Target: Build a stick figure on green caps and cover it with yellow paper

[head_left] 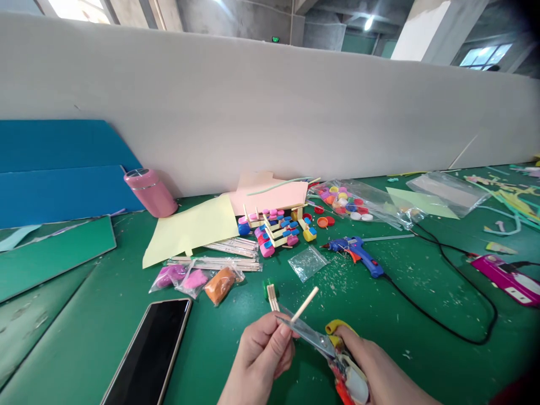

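Observation:
Between the thumb and fingers of my left hand (pixel 266 350) is a thin wooden stick (pixel 307 302), its free end slanting up to the right. My right hand (pixel 375 360) grips a pair of scissors (pixel 315 337) with yellow on the handles. The blades lie across the stick right by my left fingertips; whether they cut into it I cannot tell. Just past my left hand, a few short sticks (pixel 273 298) stand by a green bottle cap (pixel 265 286); my fingers partly hide their lower ends.
Small stick-and-cap models (pixel 276 229) stand mid-table beside a blue glue gun (pixel 354 250) with a trailing cord. A phone (pixel 147 354), bagged clay (pixel 220 285), bundled sticks (pixel 219 263), a pink cup (pixel 151 193), bagged caps (pixel 346 201) and a magenta power strip (pixel 506 278) lie around.

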Action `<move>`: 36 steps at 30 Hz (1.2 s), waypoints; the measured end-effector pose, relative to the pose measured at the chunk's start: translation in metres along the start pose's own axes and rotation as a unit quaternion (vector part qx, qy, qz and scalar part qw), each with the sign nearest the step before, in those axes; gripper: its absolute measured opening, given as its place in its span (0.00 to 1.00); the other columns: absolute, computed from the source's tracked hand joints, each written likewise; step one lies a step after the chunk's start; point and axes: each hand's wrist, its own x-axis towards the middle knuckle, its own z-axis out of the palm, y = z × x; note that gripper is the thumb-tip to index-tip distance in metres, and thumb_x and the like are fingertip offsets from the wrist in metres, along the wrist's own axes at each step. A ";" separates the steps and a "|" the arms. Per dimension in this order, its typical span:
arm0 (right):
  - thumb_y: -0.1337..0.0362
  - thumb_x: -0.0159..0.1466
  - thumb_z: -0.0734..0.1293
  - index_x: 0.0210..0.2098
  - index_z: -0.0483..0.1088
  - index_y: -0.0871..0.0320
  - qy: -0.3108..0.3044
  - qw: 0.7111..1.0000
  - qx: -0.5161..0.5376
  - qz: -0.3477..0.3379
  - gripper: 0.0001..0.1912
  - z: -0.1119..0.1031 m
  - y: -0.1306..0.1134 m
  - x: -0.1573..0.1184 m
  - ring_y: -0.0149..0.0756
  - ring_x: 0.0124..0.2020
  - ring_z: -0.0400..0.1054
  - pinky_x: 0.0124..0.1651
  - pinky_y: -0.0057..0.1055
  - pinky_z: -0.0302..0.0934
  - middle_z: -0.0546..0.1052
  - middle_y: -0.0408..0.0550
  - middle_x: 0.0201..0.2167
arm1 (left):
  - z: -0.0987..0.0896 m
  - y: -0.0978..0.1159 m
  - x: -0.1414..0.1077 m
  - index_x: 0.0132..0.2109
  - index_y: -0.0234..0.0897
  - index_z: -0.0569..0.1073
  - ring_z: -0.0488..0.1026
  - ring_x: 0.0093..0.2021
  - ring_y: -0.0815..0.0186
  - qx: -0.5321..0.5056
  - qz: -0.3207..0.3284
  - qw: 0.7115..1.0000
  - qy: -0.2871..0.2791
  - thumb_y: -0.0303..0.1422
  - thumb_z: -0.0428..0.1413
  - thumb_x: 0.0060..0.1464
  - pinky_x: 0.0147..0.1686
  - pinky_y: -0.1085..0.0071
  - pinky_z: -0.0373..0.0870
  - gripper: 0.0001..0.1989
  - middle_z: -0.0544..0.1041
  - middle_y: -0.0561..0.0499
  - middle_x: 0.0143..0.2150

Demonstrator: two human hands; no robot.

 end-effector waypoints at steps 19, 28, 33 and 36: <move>0.62 0.51 0.63 0.36 0.63 0.57 0.021 1.000 -0.011 -0.018 0.13 -0.005 -0.004 -0.002 0.38 0.30 0.70 0.32 0.27 0.61 0.75 0.49 0.32 | -0.001 0.002 0.002 0.28 0.33 0.72 0.45 0.16 0.79 -0.137 -0.003 0.989 -0.059 0.36 0.56 0.51 0.19 0.76 0.44 0.10 0.50 0.62 0.14; 0.65 0.52 0.61 0.38 0.61 0.58 0.007 0.999 -0.037 -0.008 0.13 -0.004 -0.003 0.005 0.40 0.31 0.69 0.33 0.29 0.62 0.74 0.50 0.32 | -0.002 0.000 -0.002 0.29 0.32 0.72 0.54 0.21 0.75 0.089 0.063 0.992 0.060 0.39 0.55 0.52 0.20 0.77 0.49 0.13 0.59 0.56 0.19; 0.62 0.51 0.64 0.40 0.62 0.58 0.036 0.999 -0.035 0.006 0.17 -0.006 -0.009 0.002 0.39 0.33 0.69 0.35 0.28 0.62 0.73 0.50 0.33 | -0.003 -0.002 -0.002 0.31 0.31 0.73 0.52 0.18 0.76 0.025 0.048 0.998 0.041 0.41 0.55 0.51 0.18 0.77 0.47 0.14 0.56 0.57 0.17; 0.61 0.50 0.64 0.39 0.62 0.58 0.039 0.999 -0.033 -0.001 0.17 -0.006 -0.010 0.000 0.38 0.33 0.69 0.36 0.28 0.61 0.73 0.50 0.34 | -0.001 -0.001 -0.001 0.31 0.31 0.74 0.49 0.18 0.77 -0.040 0.030 0.999 0.022 0.40 0.56 0.50 0.18 0.76 0.45 0.14 0.53 0.59 0.16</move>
